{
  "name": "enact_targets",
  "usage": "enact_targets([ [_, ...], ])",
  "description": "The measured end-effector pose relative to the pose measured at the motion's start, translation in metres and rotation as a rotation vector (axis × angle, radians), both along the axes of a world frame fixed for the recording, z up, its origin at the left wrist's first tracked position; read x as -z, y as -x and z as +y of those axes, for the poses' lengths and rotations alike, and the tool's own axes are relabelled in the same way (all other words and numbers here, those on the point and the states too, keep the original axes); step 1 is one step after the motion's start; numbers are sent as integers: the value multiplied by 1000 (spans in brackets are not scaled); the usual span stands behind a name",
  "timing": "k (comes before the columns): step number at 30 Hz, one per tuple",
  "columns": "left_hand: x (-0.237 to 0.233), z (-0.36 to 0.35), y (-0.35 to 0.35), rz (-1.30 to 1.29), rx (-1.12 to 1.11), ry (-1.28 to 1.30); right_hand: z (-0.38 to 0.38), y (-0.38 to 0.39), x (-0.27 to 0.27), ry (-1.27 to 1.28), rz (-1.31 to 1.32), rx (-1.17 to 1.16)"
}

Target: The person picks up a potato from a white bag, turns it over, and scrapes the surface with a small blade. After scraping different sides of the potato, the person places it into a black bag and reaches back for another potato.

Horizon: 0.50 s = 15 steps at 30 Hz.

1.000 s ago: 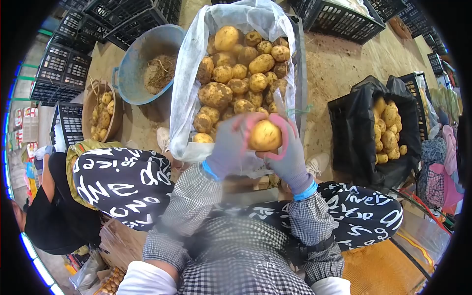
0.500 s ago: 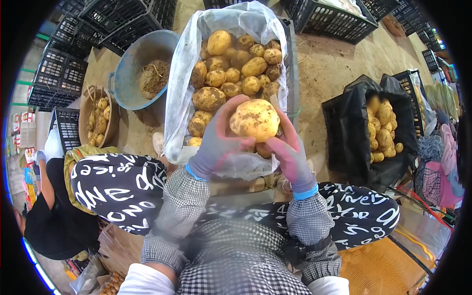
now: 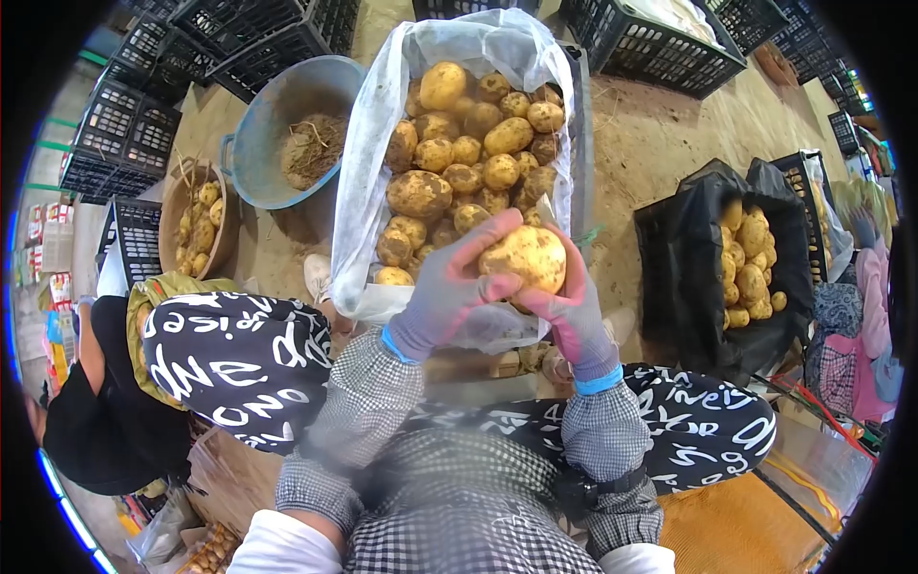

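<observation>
Between both gloved hands is one large yellow potato [image 3: 523,259] with patches of soil on its skin. My left hand [image 3: 457,285] grips it from the left with fingers and thumb, while my right hand [image 3: 571,304] closes round its right and lower side. Both gloves are grey with pink palms. Just beyond the hands stands a crate lined with white cloth [image 3: 356,225], full of soil-covered potatoes [image 3: 419,194] of mixed sizes. The held potato is above the crate's near end and hides some potatoes behind it.
Left of the crate stand a blue tub [image 3: 273,96] with dry debris and a brown basket [image 3: 229,230] of potatoes. To the right, a black-lined crate [image 3: 665,277] holds potatoes. Black crates [image 3: 660,48] stand farther back. At left sits another person [image 3: 105,411].
Both hands have shifted right with the potato. The potato appears turned, with a cleaner side showing. The whole view has also shifted slightly.
</observation>
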State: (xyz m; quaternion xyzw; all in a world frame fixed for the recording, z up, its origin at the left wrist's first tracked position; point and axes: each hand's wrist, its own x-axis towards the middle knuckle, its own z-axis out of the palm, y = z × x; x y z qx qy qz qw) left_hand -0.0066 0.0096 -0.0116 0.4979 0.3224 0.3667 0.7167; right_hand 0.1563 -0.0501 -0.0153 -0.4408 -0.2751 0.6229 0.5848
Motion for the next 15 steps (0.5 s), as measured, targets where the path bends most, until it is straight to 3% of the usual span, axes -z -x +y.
enact_targets([
  [5, 17, 21, -11, -117, -5, 154, -9, -24, -8, 67, -37, 31],
  [7, 36, 48, -21, -56, -90, 242, -8, -43, -14, -58, 12, 201],
  [8, 64, 76, -24, 201, -118, 234, -11, -64, -4, -80, 115, 343],
  [9, 68, 100, -28, 404, -158, 117, -11, -84, -11, -150, 398, 507],
  [10, 72, 124, -32, 618, -199, 14, -8, -106, -22, -291, 580, 543],
  [11, 56, 144, -38, 772, -247, -207, -14, -124, -22, -355, 776, 585],
  [12, 78, 175, -41, 1010, -386, -468, -21, -142, -23, -423, 972, 622],
  [13, 100, 208, -43, 1235, -528, -736, -26, -145, -22, -408, 872, 626],
  [15, 108, 270, -41, 1206, -435, -505, -27, -143, -17, -375, 637, 570],
])
